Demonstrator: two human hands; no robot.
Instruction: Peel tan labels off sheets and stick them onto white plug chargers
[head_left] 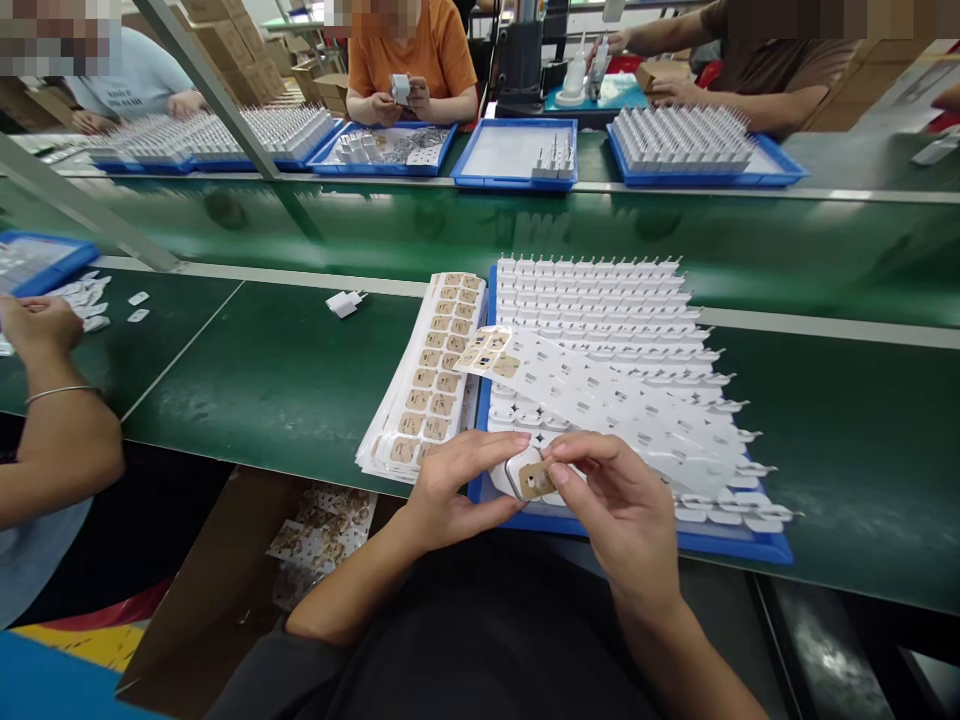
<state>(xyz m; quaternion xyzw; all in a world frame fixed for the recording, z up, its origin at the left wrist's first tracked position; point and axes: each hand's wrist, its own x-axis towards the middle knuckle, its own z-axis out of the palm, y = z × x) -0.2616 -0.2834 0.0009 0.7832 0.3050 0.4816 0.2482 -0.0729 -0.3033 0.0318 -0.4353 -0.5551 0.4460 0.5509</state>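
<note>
My left hand (457,490) grips a small white charger (510,478) between thumb and fingers. My right hand (626,510) pinches a brown sticker (535,480) against the charger's face. Beneath and beyond my hands, a blue tray (757,545) carries rows of white chargers (592,290) with their pins up. Across those rows lies a mostly bare sticker sheet (600,385), with a few brown stickers left at its far left end. Left of the tray is a stack of sticker sheets (427,380).
A lone white charger (345,303) lies on the green table (277,370). A co-worker's arm (60,430) is at the left. Beyond the green conveyor (375,225), people sit behind blue trays (517,183). An open cardboard box (202,590) with scraps stands below the table edge.
</note>
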